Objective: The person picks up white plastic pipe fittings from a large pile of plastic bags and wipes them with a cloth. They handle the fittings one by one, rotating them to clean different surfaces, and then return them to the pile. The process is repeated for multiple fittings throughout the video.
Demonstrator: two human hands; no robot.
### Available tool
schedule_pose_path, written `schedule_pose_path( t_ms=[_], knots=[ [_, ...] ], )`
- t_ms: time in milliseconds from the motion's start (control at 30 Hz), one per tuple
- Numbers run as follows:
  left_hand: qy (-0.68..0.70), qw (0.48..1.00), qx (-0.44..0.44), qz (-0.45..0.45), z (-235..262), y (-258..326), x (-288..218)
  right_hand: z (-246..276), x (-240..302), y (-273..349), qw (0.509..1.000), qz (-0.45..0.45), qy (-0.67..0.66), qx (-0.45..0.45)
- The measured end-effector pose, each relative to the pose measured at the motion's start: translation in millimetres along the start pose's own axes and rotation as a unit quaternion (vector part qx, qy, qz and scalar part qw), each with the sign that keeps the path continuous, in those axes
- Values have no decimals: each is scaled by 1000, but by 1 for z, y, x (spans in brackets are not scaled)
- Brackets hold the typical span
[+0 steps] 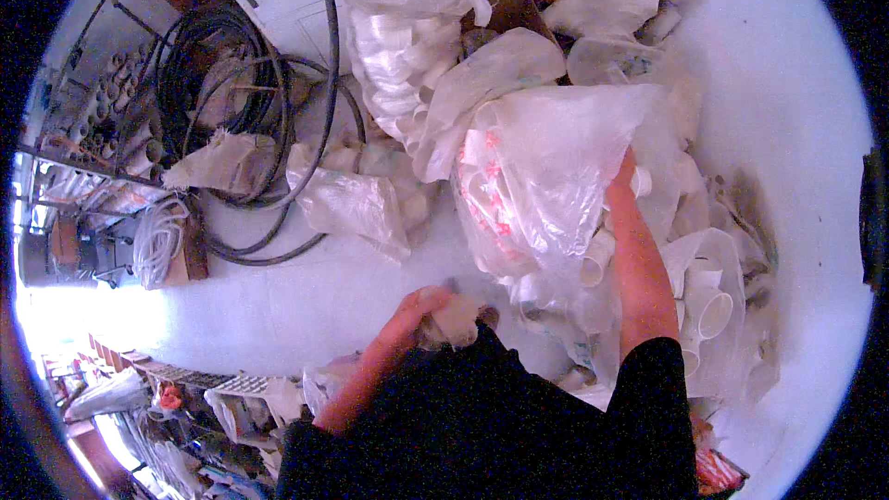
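A large translucent plastic bag (556, 148) with red print bulges in front of me, with pale contents showing through. My right hand (624, 178) reaches to the right side of this bag, touching its plastic; the fingers are hidden there, so their grip cannot be seen. Below the bag's edge near my right forearm lies a white pipe fitting (596, 259). My left hand (428, 304) is closed low in front of my body, against a pale, crumpled-looking thing (454, 322) whose kind I cannot make out.
More bags of white pipe fittings (398, 56) crowd the far side. Another open bag (713, 287) holds wide white fittings to the right. Black hose coils (222, 83) spread over the floor at far left. A pale wall (796, 130) stands right; shelving (83, 176) lines the left.
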State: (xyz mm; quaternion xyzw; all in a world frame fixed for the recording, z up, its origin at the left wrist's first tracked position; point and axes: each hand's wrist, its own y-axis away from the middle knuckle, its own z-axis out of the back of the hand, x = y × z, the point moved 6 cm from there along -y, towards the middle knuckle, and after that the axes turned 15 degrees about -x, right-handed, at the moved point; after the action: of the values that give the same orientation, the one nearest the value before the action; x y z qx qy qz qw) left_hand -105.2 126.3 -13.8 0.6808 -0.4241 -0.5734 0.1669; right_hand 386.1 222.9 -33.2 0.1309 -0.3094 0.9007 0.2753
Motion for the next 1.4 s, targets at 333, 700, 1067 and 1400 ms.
schedule_pose_path(
  t_ms=[333,700,1067,1400],
  knots=[
    [155,988,-9,24,-8,8,31,149,44,5,994,-100,-52,-13],
    [234,959,-92,-134,-16,34,31,307,49,60,993,2,-78,-89],
    [94,883,-132,-440,-73,140,-66,328,165,134,954,223,-189,68],
    [-146,860,-103,-478,-41,128,-58,292,259,189,916,277,-244,157]
  ],
)
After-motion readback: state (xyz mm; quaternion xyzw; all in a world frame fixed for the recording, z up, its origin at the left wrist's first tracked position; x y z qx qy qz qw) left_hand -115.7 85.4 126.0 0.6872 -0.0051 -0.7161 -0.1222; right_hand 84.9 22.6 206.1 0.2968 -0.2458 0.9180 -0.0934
